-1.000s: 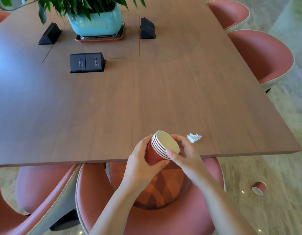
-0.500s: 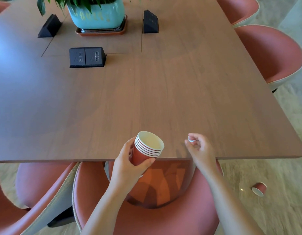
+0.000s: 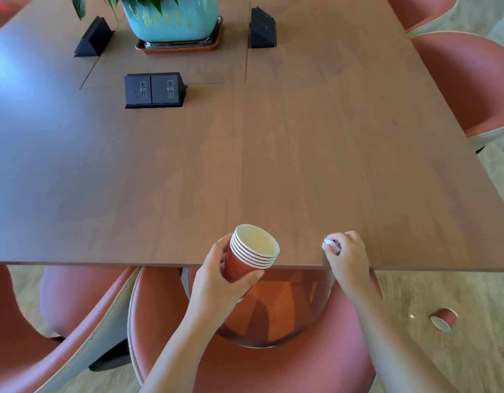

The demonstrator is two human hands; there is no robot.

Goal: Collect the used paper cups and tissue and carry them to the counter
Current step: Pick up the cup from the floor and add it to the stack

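My left hand (image 3: 217, 276) grips a stack of several nested red paper cups (image 3: 249, 256) with white rims, tilted so the cream inside faces up, at the near edge of the wooden table (image 3: 245, 165). To its right, my right hand (image 3: 347, 253) pinches a small crumpled white tissue (image 3: 328, 244) just above the table edge. One more red paper cup (image 3: 443, 319) lies on its side on the floor at the lower right.
A potted plant in a teal pot (image 3: 171, 18) stands on a tray at the table's far middle. Black pop-up socket boxes (image 3: 154, 89) rise from the tabletop. Red chairs (image 3: 273, 350) stand below me, at the left and along the right side (image 3: 472, 80).
My right hand left the cup stack, moved right and picked the tissue up off the table. My left hand alone now holds the stack, shifted slightly left.
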